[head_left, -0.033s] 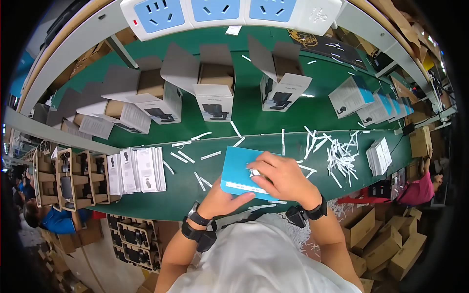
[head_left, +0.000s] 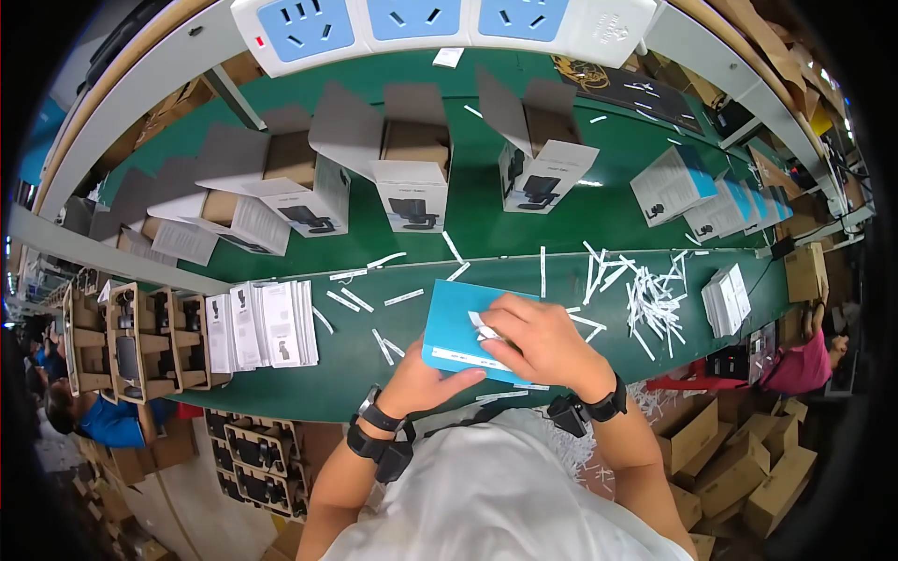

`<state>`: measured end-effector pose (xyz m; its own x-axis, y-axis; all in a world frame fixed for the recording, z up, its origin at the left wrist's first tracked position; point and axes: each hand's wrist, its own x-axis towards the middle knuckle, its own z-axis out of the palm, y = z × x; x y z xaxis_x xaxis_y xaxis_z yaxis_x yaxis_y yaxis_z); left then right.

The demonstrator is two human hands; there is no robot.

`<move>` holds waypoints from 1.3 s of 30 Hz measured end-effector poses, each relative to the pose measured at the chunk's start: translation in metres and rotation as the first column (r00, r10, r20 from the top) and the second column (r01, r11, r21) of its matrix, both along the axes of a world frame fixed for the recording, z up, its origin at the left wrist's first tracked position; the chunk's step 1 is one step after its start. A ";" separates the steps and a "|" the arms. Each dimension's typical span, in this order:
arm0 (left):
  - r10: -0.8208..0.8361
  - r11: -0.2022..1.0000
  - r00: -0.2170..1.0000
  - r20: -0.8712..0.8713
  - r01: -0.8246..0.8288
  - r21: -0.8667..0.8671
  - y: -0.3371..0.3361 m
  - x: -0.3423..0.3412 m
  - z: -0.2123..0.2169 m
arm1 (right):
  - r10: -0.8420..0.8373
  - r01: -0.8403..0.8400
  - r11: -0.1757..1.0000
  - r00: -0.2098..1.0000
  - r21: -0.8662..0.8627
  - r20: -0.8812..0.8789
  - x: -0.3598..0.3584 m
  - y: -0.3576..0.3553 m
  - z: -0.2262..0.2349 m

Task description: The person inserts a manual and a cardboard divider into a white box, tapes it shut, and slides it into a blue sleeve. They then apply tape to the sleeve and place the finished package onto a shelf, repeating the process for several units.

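slightly moved since the earlier frame, the small crumpled white scrap (head_left: pixel 481 326) at the right hand (head_left: pixel 535 338) now shows a larger, pointed part reaching out to the left of its fingertips, while the left hand (head_left: pixel 419 378) has kept its place. the right hand is pinching the scrap between its thumb and bent fingers, above the bright blue flat-topped cardboard box (head_left: pixel 453 310); whether the scrap touches the box, i cannot tell. that box lies between the hands, tilted a little, with a long white paper label (head_left: pixel 466 360) along the edge nearest the body. the left hand grips its near left corner, thumb stretched along the near edge, the other fingers mostly hidden.

to the right of the right hand lies a loose heap of narrow white paper strips (head_left: pixel 653 307), and farther right a stack of folded white printed leaflets (head_left: pixel 727 301). well left of the left hand are a row of white printed booklets (head_left: pixel 285 327) and brown moulded-pulp trays (head_left: pixel 126 341). beyond both hands stand open-topped white cardboard boxes with grey flaps (head_left: pixel 412 196).
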<state>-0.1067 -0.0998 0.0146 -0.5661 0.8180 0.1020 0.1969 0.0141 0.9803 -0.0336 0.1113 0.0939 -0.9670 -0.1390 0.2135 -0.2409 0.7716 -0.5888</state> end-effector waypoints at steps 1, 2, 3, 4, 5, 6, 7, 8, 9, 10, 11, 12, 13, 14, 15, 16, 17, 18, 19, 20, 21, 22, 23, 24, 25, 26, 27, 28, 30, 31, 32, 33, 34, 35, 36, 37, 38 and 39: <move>0.003 1.000 1.000 0.002 -0.003 -0.002 -0.002 0.000 0.000 | 0.003 -0.003 1.000 1.000 -0.002 0.002 0.000 -0.001 -0.002; 0.012 1.000 1.000 -0.006 -0.012 -0.002 -0.004 0.000 0.000 | -0.001 0.001 1.000 1.000 0.006 -0.021 0.000 -0.001 -0.006; 0.021 1.000 1.000 -0.014 -0.021 -0.002 -0.007 0.000 0.000 | -0.006 0.007 1.000 0.999 0.014 -0.043 -0.001 -0.003 -0.007; 0.027 1.000 1.000 -0.013 -0.027 -0.003 -0.009 -0.001 -0.001 | 0.000 0.000 1.000 0.999 0.014 -0.042 -0.002 -0.005 -0.003; 0.028 1.000 0.999 0.031 -0.028 0.011 -0.011 -0.003 -0.001 | 0.008 -0.008 1.000 0.996 -0.001 -0.084 -0.004 -0.009 0.005; 0.028 0.999 0.997 0.075 -0.030 0.024 -0.014 -0.004 -0.002 | 0.014 -0.017 1.000 0.992 -0.015 -0.125 -0.005 -0.012 0.009; 0.029 0.999 0.997 0.077 -0.031 0.027 -0.014 -0.004 -0.002 | 0.016 -0.017 1.000 0.992 -0.012 -0.124 -0.004 -0.013 0.008; 0.021 0.999 0.995 0.098 -0.025 0.038 -0.014 -0.004 -0.003 | 0.028 -0.022 0.999 0.990 0.039 -0.139 -0.003 -0.015 0.006; 0.013 0.999 0.993 0.120 -0.019 0.049 -0.015 -0.005 -0.003 | 0.040 -0.027 0.996 0.987 0.089 -0.154 -0.002 -0.016 0.005; 0.012 0.999 0.992 0.122 -0.018 0.049 -0.015 -0.005 -0.003 | 0.040 -0.026 0.996 0.988 0.090 -0.152 -0.002 -0.018 0.005; 0.007 0.999 0.991 0.137 -0.014 0.048 -0.016 -0.005 -0.003 | 0.019 -0.003 0.995 0.986 0.099 -0.168 -0.002 -0.020 0.005; 0.003 0.999 0.988 0.152 -0.010 0.046 -0.016 -0.006 -0.003 | -0.001 0.021 0.994 0.983 0.108 -0.184 -0.002 -0.022 0.005; 0.004 0.999 0.988 0.154 -0.011 0.047 -0.017 -0.006 -0.003 | 0.001 0.020 0.994 0.983 0.109 -0.183 -0.003 -0.023 0.005; -0.005 0.999 0.991 0.137 -0.002 0.053 -0.018 -0.007 -0.003 | 0.011 0.006 0.995 0.983 0.096 -0.184 -0.004 -0.023 0.005; -0.015 0.998 0.993 0.121 0.007 0.059 -0.019 -0.007 -0.004 | 0.022 -0.007 0.997 0.983 0.083 -0.185 -0.004 -0.024 0.005; -0.015 0.998 0.992 0.122 0.008 0.060 -0.020 -0.008 -0.004 | 0.022 -0.006 0.996 0.983 0.084 -0.183 -0.004 -0.026 0.004; -0.016 0.998 0.992 0.123 0.009 0.058 -0.021 -0.009 -0.005 | 0.014 0.002 0.997 0.982 0.081 -0.190 -0.004 -0.028 0.003; -0.018 0.998 0.992 0.124 0.011 0.055 -0.021 -0.010 -0.006 | 0.005 0.011 0.997 0.981 0.078 -0.196 -0.004 -0.030 0.002; -0.017 0.998 0.992 0.125 0.010 0.056 -0.022 -0.010 -0.006 | 0.006 0.010 0.997 0.981 0.079 -0.195 -0.004 -0.031 0.002; -0.016 0.999 0.993 0.119 0.010 0.053 -0.023 -0.011 -0.007 | 0.006 0.014 0.995 0.981 0.101 -0.196 -0.004 -0.032 0.003; -0.015 0.999 0.994 0.112 0.009 0.051 -0.024 -0.012 -0.009 | 0.006 0.018 0.992 0.980 0.123 -0.197 -0.004 -0.033 0.003; -0.016 0.999 0.994 0.113 0.010 0.052 -0.025 -0.013 -0.011 | 0.005 0.019 0.992 0.980 0.124 -0.197 -0.003 -0.036 0.003; -0.016 0.999 0.996 0.084 0.012 0.051 -0.027 -0.014 -0.013 | 0.035 0.001 0.985 0.980 0.175 -0.198 -0.002 -0.039 0.002; -0.016 0.999 0.998 0.055 0.014 0.051 -0.029 -0.016 -0.016 | 0.064 -0.018 0.974 0.978 0.226 -0.198 -0.001 -0.042 0.002; -0.018 0.999 0.998 0.056 0.015 0.051 -0.030 -0.017 -0.018 | 0.063 -0.017 0.974 0.978 0.227 -0.198 -0.001 -0.044 0.002; -0.025 0.999 0.994 0.104 0.021 0.036 -0.031 -0.018 -0.020 | 0.061 -0.015 0.975 0.977 0.221 -0.206 -0.002 -0.047 0.001; -0.031 0.999 0.988 0.152 0.028 0.021 -0.032 -0.018 -0.021 | 0.060 -0.013 0.977 0.975 0.215 -0.215 -0.002 -0.049 0.001; -0.028 0.999 0.988 0.152 0.025 0.023 -0.031 -0.019 -0.020 | 0.035 0.011 0.987 0.960 0.161 -0.277 -0.004 -0.048 -0.004; -0.025 0.995 0.990 0.140 0.010 0.103 -0.028 -0.020 -0.016 | -0.009 0.056 0.985 0.960 0.163 -0.279 -0.003 -0.046 -0.004; -0.022 0.995 0.990 0.141 0.008 0.103 -0.029 -0.019 -0.015 | -0.056 0.104 0.982 0.958 0.160 -0.282 -0.002 -0.046 -0.005; -0.025 0.993 0.990 0.141 0.008 0.115 -0.030 -0.019 -0.015 | -0.067 0.111 0.983 0.958 0.145 -0.278 -0.002 -0.046 -0.006; -0.027 0.992 0.990 0.141 0.009 0.127 -0.030 -0.019 -0.015 | -0.064 0.108 0.984 0.959 0.145 -0.277 -0.002 -0.046 -0.007; -0.026 0.992 0.990 0.142 0.008 0.127 -0.031 -0.019 -0.015 | -0.064 0.107 0.984 0.958 0.142 -0.280 -0.002 -0.047 -0.008; -0.027 0.991 0.990 0.135 0.008 0.136 -0.031 -0.020 -0.015 | -0.063 0.106 0.984 0.957 0.140 -0.283 -0.002 -0.048 -0.008; -0.028 0.989 0.991 0.129 0.009 0.145 -0.032 -0.020 -0.015 | -0.062 0.105 0.985 0.957 0.140 -0.282 -0.002 -0.049 -0.008; -0.028 0.989 0.991 0.130 0.009 0.145 -0.032 -0.021 -0.015 | -0.066 0.111 0.984 0.956 0.142 -0.286 -0.003 -0.050 -0.008; -0.031 0.989 0.991 0.134 0.011 0.146 -0.033 -0.022 -0.015 | -0.070 0.116 0.983 0.954 0.144 -0.290 -0.004 -0.051 -0.008; -0.033 0.989 0.990 0.138 0.013 0.147 -0.033 -0.022 -0.015 | -0.070 0.117 0.983 0.954 0.145 -0.290 -0.004 -0.052 -0.008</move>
